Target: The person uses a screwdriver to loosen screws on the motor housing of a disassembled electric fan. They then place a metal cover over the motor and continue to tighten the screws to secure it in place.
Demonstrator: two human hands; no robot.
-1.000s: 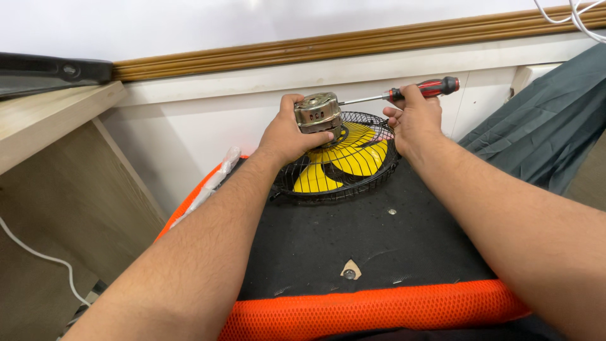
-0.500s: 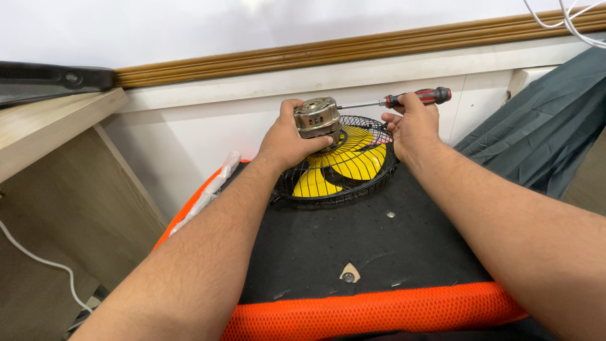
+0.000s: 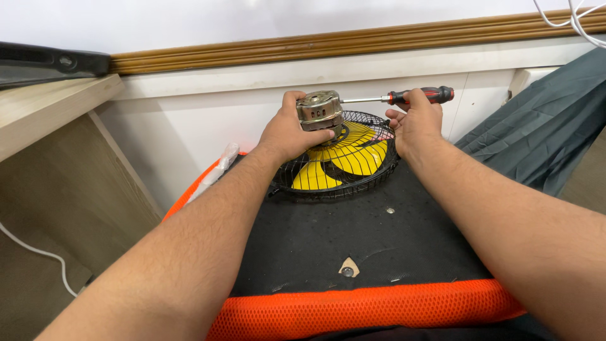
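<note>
My left hand (image 3: 291,134) clamps the motor (image 3: 320,111), which sits on top of the fan (image 3: 341,161). My right hand (image 3: 413,123) grips the screwdriver (image 3: 404,97), shaft level, tip at the motor's side. Judging by this, the motor is on the grille and I'm working a side screw; one loose screw (image 3: 390,210) lies on the black pad (image 3: 353,246) near the fan. Room is tight behind the fan, white wall (image 3: 189,126) close. Open pad in front of the fan, orange edge (image 3: 353,309) nearest me.
</note>
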